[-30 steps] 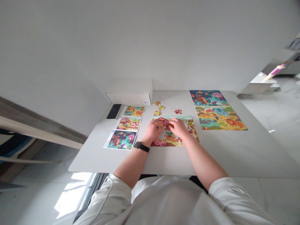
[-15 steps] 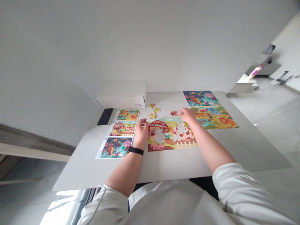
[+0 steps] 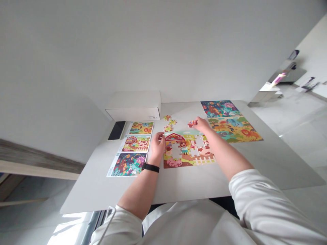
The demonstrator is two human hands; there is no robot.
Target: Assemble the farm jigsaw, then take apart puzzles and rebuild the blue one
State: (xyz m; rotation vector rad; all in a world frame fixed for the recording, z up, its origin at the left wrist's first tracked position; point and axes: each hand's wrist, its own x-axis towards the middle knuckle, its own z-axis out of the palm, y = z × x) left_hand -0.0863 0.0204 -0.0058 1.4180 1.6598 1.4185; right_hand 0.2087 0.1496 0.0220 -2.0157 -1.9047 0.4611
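A part-built farm jigsaw [image 3: 187,151] with a red barn lies on the white table [image 3: 230,170] in front of me, with white gaps inside it. My left hand [image 3: 157,143] rests at its left edge, fingers curled against the puzzle's border. My right hand [image 3: 200,125] reaches past the puzzle's top edge and pinches a red loose piece [image 3: 190,124]. Several more loose pieces [image 3: 170,123] lie just beyond the puzzle's top left corner.
Three picture cards [image 3: 133,144] lie in a column left of the puzzle. A black phone [image 3: 117,130] and a white box [image 3: 134,104] sit at the back left. Two finished puzzles [image 3: 230,120] lie at the back right.
Both hands left the barn area of the puzzle. My left hand went to its left edge; my right hand reached to the far loose red piece and closed on it.
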